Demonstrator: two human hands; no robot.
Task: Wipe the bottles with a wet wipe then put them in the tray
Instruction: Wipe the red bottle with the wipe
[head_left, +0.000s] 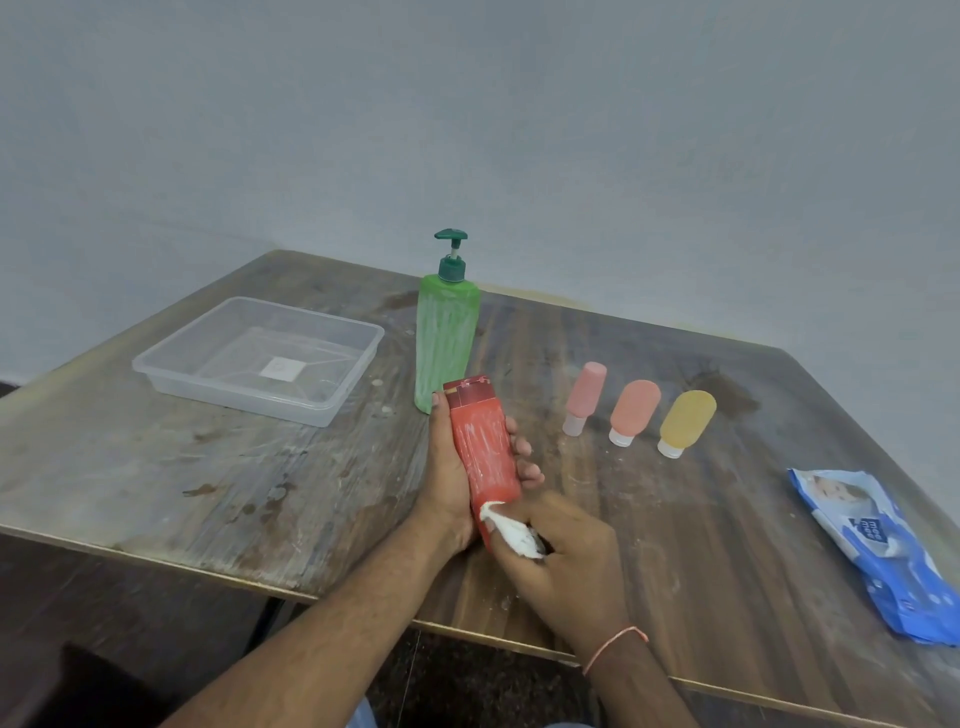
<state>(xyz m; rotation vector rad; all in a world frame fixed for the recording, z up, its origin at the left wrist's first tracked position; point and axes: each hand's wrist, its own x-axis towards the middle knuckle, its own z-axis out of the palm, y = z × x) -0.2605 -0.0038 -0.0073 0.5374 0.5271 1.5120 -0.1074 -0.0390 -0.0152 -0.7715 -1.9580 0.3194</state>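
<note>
The left hand (452, 467) holds a red bottle (485, 447) just above the counter (208, 467). Its fingers wrap around the bottle from behind, and the bottle leans a little with its cap end pointing away. White streaks show on the red side. The right hand (566, 551) is closed around a crumpled white wet wipe (511, 530) and presses it on the near end of the red bottle.

Just behind the left hand stands a tall green pump bottle (447, 338), upright, also marked with white streaks. Away to the left of the hands sits a clear plastic tray (171, 364) with no bottles in it.

Past the right hand, three small bottles sit in a row with their white caps facing this way: a pink one (587, 395), an orange one (635, 408) and a yellow one (687, 420). They are near each other but not touching. Far to the right of the right hand lies a blue pack of wet wipes (883, 556), flat on the counter near its edge.
</note>
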